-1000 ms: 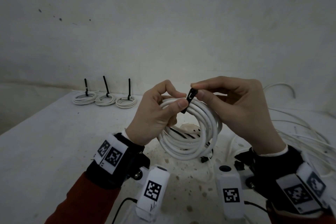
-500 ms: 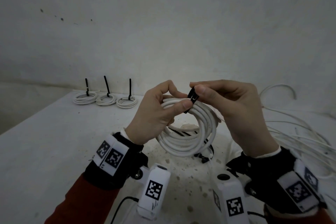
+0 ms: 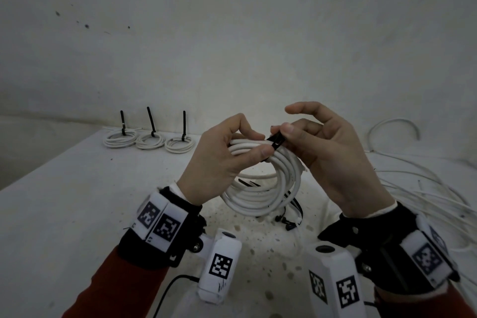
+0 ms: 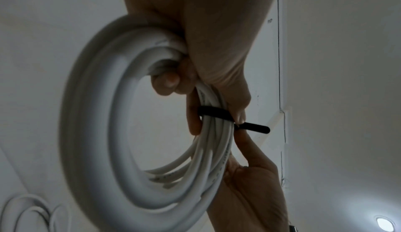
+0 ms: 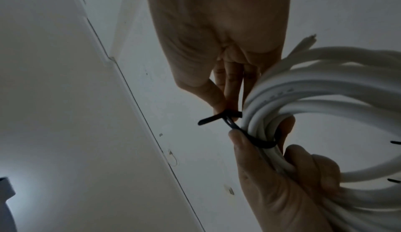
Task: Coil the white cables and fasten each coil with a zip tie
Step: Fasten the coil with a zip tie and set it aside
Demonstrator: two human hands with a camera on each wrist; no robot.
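Observation:
I hold a white cable coil upright above the table. My left hand grips the coil's top, fingers curled through the loop and thumb pressing on the black zip tie. The zip tie wraps the bundle and its tail passes through the head, sticking out a short way. My right hand pinches the tie's head between thumb and a finger, with the index finger raised. In the right wrist view the tie loop is loose round the cables.
Three tied coils with upright black tie tails lie in a row at the table's far left. Loose white cables spread over the right side. Spare black zip ties lie under the coil. A wall stands behind.
My right hand has turned its wrist outward and its index finger has lifted off the tie. The left hand and coil have stayed in place.

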